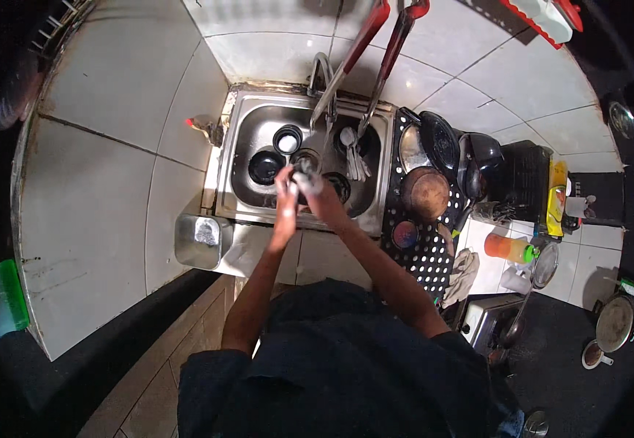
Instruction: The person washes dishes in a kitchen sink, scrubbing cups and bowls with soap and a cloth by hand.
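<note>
Over the front part of the steel sink [225,175], my left hand [285,198] and my right hand [322,198] come together, closed around something small. Motion blur and pale foam hide what it is. Just beyond the fingers sits a round, see-through vessel [307,157]. A black bowl [265,167] lies in the basin left of my hands, and a small black cup [288,139] with white inside stands behind it. Several spoons [357,162] lie at the basin's right. The faucet [322,67] rises at the back, with water falling from it.
Two red-handled utensils [390,55] hang above the basin. A dotted mat [428,261] on the right bears pans [440,139] and a round wooden board [426,193]. A rectangular metal container [199,241] stands at the sink's front left. Farther right are an orange bottle [507,248] and a stove [486,321].
</note>
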A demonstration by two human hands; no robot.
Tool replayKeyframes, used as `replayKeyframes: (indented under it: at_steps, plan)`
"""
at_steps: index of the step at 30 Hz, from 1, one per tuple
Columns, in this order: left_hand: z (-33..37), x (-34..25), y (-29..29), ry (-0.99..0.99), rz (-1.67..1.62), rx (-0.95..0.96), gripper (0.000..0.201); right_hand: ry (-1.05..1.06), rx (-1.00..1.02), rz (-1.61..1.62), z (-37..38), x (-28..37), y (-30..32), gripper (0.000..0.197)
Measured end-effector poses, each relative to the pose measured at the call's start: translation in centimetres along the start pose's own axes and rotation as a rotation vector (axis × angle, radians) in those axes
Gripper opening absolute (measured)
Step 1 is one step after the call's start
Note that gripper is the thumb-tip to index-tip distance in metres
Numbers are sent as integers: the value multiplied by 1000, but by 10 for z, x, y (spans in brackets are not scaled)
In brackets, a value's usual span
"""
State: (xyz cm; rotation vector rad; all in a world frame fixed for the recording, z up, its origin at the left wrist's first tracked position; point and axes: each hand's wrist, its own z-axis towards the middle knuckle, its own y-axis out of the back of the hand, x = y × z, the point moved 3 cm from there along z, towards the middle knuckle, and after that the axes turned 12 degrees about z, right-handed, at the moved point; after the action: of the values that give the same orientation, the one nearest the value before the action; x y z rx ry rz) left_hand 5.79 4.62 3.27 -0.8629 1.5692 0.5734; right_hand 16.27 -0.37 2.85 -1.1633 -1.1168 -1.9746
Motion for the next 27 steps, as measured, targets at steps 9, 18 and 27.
replayKeyframes:
  at_steps: [9, 18, 27]
  plan:
    - [18, 29, 26, 129, -329, 1, 46, -83, 185, 48, -41, 5, -28, 30]
    - [-20, 30, 19, -643, 769, -25, 43, -623, -72, 863, -46, -38, -24, 35]
    - [6, 52, 33, 350, -521, 163, 51, -144, 156, 30, -59, 37, -14, 21]
